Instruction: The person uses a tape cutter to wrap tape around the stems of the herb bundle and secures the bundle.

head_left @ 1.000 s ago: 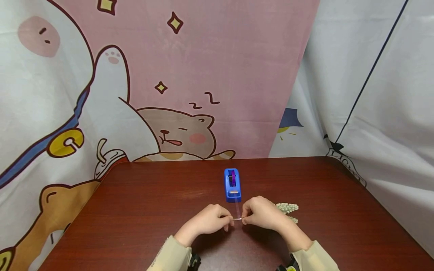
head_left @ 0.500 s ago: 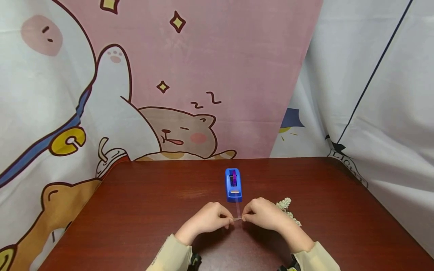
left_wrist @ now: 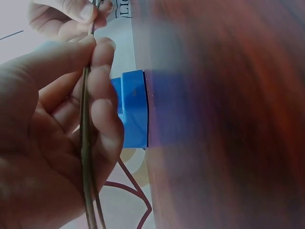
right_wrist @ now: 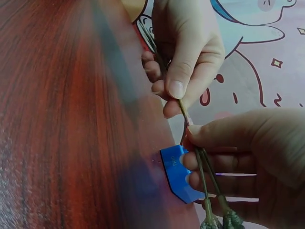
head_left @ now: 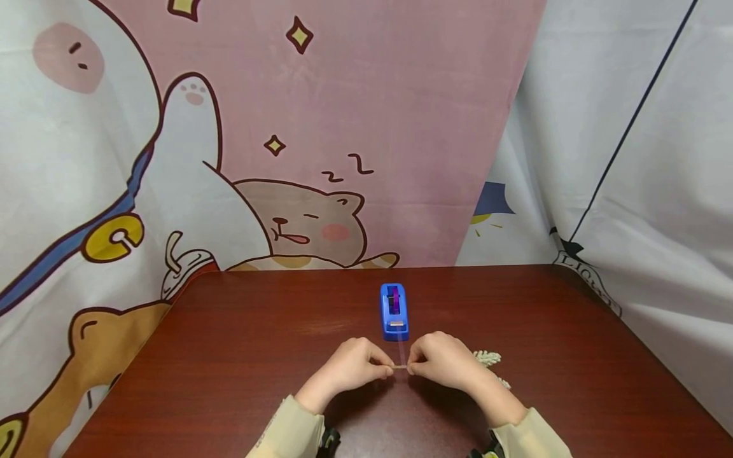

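"Reddish-brown wood grain covers the table (head_left: 240, 337), and behind it hangs a pink and white backdrop (head_left: 412, 121) printed with a sleeping cartoon animal (head_left: 309, 222). What's standing on the wood?"

"A blue tape dispenser (left_wrist: 134, 112), ahead of the hands and toward the far edge, with a purple roll (head_left: 396, 300) inside. Its cutting end faces the person, and a sheer strip of tape (head_left: 402, 352) stretches out from it."

"Stretches to where?"

"To a pair of thin stems (left_wrist: 85, 148), in the small gap between the hands. The strip reaches them there; whether it's stuck on, I can't tell."

"How about the left hand (head_left: 356, 364)?"

"Thumb and forefinger pinch the stems, which run back along the palm beside the other fingers."

"Same with the right hand (head_left: 443, 361)?"

"Yes, its thumb and forefinger pinch them too, near the left hand's grip. Beyond that hold the stems spread slightly, ending in flower heads (head_left: 487, 358) that show pale past the right hand in the head view."

"And the sleeves (head_left: 292, 427)?"

"Beige, on both arms. Both hands are raised above the table, casting shadows on it."
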The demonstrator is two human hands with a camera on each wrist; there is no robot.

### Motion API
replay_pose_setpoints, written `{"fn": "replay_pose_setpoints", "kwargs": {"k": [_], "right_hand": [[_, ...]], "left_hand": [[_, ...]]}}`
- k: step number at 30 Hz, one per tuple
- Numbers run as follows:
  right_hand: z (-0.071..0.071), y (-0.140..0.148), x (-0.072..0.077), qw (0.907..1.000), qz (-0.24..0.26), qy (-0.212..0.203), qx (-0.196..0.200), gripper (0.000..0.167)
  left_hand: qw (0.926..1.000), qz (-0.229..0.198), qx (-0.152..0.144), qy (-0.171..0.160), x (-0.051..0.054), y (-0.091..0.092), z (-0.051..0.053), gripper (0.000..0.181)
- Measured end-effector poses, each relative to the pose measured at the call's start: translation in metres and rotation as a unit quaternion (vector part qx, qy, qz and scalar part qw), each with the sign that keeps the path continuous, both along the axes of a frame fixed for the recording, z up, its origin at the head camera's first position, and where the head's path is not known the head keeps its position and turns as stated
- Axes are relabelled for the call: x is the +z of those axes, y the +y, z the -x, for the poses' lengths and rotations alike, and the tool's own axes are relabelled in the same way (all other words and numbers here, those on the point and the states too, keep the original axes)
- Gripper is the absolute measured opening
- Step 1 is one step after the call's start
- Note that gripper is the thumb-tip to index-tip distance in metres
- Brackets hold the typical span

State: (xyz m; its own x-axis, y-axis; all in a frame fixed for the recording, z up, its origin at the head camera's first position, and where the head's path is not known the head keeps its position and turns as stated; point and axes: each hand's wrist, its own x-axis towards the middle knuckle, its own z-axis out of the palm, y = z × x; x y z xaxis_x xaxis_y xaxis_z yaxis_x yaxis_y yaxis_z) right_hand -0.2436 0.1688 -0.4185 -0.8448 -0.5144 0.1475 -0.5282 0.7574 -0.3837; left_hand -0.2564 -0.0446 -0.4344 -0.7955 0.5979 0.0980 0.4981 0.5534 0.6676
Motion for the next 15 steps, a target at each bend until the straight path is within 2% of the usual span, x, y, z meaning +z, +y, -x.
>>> {"fn": "replay_pose_setpoints", "kwargs": {"k": [4, 8, 11, 15], "right_hand": [[0.0, -0.0005, -0.0015, 0.9999, 0.002, 0.012, 0.0, 0.021], [0.0011, -0.0009, -0.0029, 1.0, 0.003, 0.007, -0.001, 0.022], [0.0026, 0.0004, -0.0029, 0.9998, 0.011, -0.014, 0.003, 0.016], [0.0037, 0.0043, -0.001, 0.9984, 0.018, -0.053, 0.006, 0.011]], "left_hand": [[0.9997, -0.002, 0.016, -0.016, -0.0001, 0.0001, -0.0005, 0.006], [0.9999, 0.0, 0.008, 0.014, 0.0002, -0.0005, 0.0003, 0.005], [0.9988, -0.001, -0.004, 0.048, 0.0004, -0.0012, 0.0012, 0.006], [0.9985, -0.009, -0.008, 0.053, 0.002, -0.0014, 0.0007, 0.006]]}}
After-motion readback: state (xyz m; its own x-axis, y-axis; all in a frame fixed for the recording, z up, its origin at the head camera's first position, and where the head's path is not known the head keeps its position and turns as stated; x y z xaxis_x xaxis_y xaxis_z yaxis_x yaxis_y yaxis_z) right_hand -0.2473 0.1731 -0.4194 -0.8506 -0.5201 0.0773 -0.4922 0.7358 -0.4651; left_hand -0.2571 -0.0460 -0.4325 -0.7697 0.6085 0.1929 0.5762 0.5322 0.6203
